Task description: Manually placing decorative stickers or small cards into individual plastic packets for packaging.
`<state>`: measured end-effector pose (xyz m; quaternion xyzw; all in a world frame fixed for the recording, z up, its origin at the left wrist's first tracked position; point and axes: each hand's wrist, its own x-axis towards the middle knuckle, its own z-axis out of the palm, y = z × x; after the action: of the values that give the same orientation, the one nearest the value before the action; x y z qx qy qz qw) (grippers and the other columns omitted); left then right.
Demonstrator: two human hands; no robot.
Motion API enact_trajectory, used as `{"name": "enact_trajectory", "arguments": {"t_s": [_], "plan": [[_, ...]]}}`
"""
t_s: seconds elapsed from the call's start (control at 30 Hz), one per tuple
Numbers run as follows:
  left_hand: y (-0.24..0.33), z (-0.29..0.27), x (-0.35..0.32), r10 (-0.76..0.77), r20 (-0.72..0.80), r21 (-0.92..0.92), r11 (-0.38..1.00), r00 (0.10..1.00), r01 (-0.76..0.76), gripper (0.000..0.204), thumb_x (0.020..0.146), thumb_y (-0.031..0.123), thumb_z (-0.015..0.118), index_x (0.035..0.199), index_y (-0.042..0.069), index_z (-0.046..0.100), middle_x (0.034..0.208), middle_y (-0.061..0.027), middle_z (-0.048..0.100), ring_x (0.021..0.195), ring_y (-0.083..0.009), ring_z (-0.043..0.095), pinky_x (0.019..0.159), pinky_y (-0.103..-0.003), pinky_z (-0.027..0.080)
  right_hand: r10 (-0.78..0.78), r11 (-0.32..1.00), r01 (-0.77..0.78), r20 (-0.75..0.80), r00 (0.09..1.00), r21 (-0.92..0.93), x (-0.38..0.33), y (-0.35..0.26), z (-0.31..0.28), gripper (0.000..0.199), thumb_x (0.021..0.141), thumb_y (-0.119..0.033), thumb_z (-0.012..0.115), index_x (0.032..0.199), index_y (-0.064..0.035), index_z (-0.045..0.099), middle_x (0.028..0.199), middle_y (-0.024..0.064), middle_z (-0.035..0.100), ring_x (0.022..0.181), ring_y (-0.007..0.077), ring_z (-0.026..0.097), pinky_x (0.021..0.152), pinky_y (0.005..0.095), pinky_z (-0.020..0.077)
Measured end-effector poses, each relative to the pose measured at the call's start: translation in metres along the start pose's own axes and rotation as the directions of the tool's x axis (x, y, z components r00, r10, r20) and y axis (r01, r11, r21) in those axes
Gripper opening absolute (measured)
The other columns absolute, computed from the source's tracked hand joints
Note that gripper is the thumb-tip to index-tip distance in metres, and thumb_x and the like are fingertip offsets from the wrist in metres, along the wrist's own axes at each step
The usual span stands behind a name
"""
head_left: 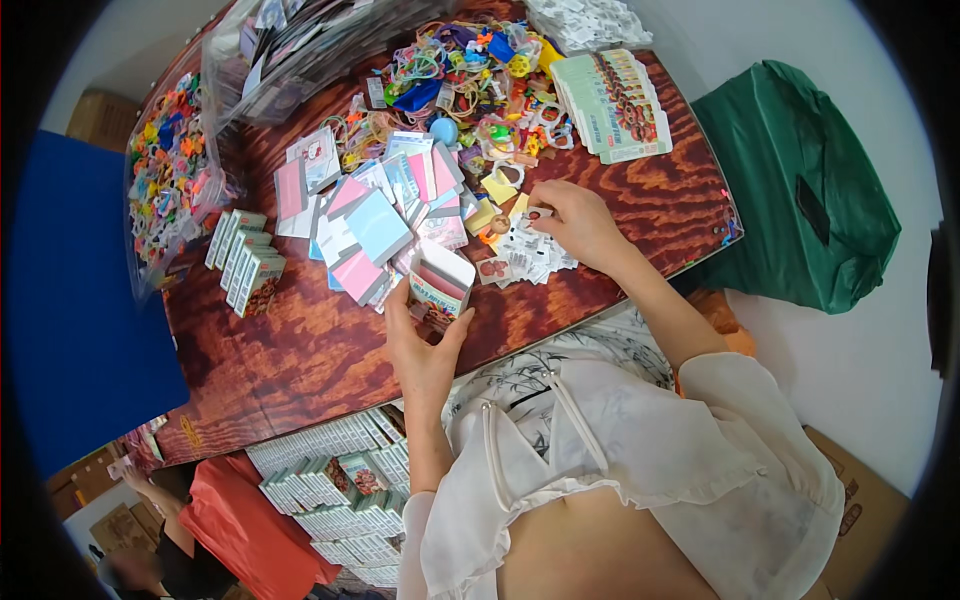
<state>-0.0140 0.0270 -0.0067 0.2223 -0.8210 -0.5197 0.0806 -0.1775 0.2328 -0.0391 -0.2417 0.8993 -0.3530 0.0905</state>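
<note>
My left hand [422,345] grips a small open-topped cardboard box [440,283], white and green with a picture on its side, tilted near the table's front edge. Its flap stands up and something reddish shows inside. My right hand [575,225] is closed in a pinch above a heap of small white printed packets [540,250]; what sits between the fingertips is too small to name. Left of that heap lies a loose pile of pink, blue and white notepads [378,228]. Yellow pieces [480,215] and a small round tan piece lie between the piles.
Colourful small toys and bands [490,90] are heaped at the back. Flat unfolded boxes [615,105] lie back right; filled boxes [245,262] stand left beside a clear bag of toys [175,170]. A green bag [800,190] is right. Stacked boxes [340,490] and another person [165,540] are lower left.
</note>
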Motion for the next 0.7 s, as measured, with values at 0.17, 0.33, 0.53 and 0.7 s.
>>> {"name": "enact_trajectory", "arguments": {"t_s": [0.17,0.33,0.53,0.7], "plan": [[0.001,-0.003,-0.005,0.01,0.005,0.07,0.997,1.0,-0.011,0.076,0.071,0.006,0.084,0.137,0.001,0.046,0.12,-0.0129,0.051,0.103,-0.0237,0.057,0.081,-0.034,0.052,0.106,0.875,-0.097,0.008,0.994,0.474,0.003,0.009,-0.005,0.016,0.08,-0.001,0.072,0.091,-0.0011,0.061,0.086,0.0036,0.064,0.075,0.01,0.06,0.066,0.026,0.046],[0.001,0.0,-0.008,0.084,0.009,0.087,0.993,0.996,-0.085,0.076,0.07,0.007,0.085,0.135,0.001,0.047,0.122,-0.0174,0.055,0.107,-0.0315,0.058,0.09,-0.039,0.048,0.238,0.706,-0.249,0.109,0.965,0.663,0.005,0.011,-0.009,0.011,0.083,0.0,0.07,0.09,-0.0019,0.062,0.08,0.0001,0.064,0.066,0.0053,0.055,0.058,0.0224,0.0431],[0.005,0.001,-0.007,0.132,0.01,0.147,0.98,0.991,-0.132,0.075,0.07,0.007,0.084,0.135,0.001,0.047,0.122,-0.0173,0.055,0.108,-0.0331,0.057,0.091,-0.039,0.047,0.249,0.474,-0.333,0.239,0.938,0.815,-0.002,-0.001,-0.014,0.019,0.085,-0.004,0.071,0.101,-0.0032,0.062,0.081,-0.0006,0.065,0.064,0.0027,0.054,0.052,0.0178,0.039],[0.006,0.005,-0.006,0.172,0.004,0.176,0.969,0.985,-0.17,0.075,0.069,0.009,0.086,0.134,0.001,0.048,0.117,-0.0121,0.056,0.101,-0.0239,0.057,0.087,-0.035,0.048,0.221,0.419,-0.351,0.28,0.934,0.838,-0.003,-0.018,-0.018,0.021,0.086,-0.003,0.07,0.104,-0.0042,0.06,0.085,-0.0006,0.065,0.064,0.0022,0.055,0.052,0.0163,0.0404]]}}
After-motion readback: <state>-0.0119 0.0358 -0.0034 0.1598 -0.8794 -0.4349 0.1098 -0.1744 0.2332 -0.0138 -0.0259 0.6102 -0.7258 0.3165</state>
